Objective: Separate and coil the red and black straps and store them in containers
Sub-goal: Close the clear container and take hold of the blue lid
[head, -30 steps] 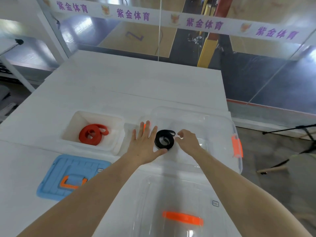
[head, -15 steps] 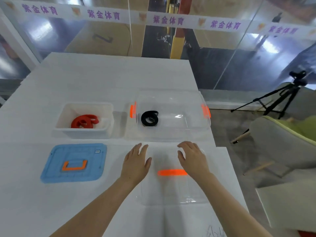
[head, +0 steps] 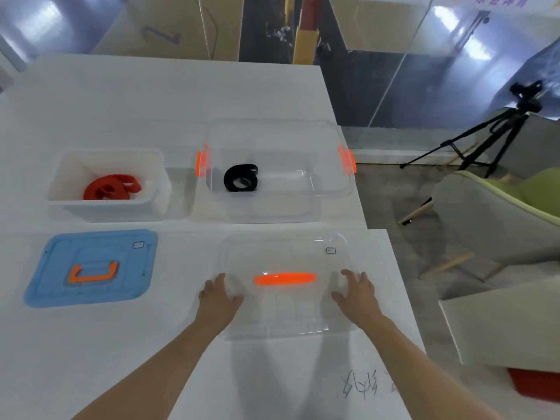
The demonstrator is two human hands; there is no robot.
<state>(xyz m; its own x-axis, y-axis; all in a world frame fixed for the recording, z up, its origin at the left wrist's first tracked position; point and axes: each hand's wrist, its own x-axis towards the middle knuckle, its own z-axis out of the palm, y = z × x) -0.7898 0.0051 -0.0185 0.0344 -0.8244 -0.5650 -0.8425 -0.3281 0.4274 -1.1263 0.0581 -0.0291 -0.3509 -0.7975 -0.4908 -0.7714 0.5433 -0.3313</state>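
Head cam, looking down at the white table [head: 151, 95]. Both my hands are on the clear plastic lid with the orange bar handle [head: 281, 256], which lies flat on the near table section, right of centre.

- Left hand [head: 218, 295]: on the lid's left edge, fingers fairly straight and close together, thumb splayed out toward the orange bar handle [head: 285, 279]. Resting on the plastic, not curled round it.
- Right hand [head: 357, 294]: on the lid's right edge, fingers spread apart and slightly bent, thumb pointing inward. Also resting on top. Can't tell if any fingertip hooks under the rim on either side.
- Handle sits between my two hands, neither touching it.

Straps:
- Black strap, coiled [head: 241, 177]: lies on the floor of the clear plastic container with orange side latches [head: 330, 189], in its left part, just beyond the lid. Container is uncovered.
- Red strap, loosely coiled [head: 110, 187]: lies in the white opaque bin [head: 109, 210], left of the clear container, the two bins just beside each other. Also uncovered.

Other items:
- Blue plastic lid with an orange U-shaped handle [head: 91, 268]: flat on the table in front of the white bin, well left of my left hand.
- Pencil-like scribbles [head: 360, 386] on the table surface near my right forearm, not readable.
- Off the table to the right: black tripod [head: 485, 137] on the floor, grey chair with green cushion [head: 500, 222] nearer to me.
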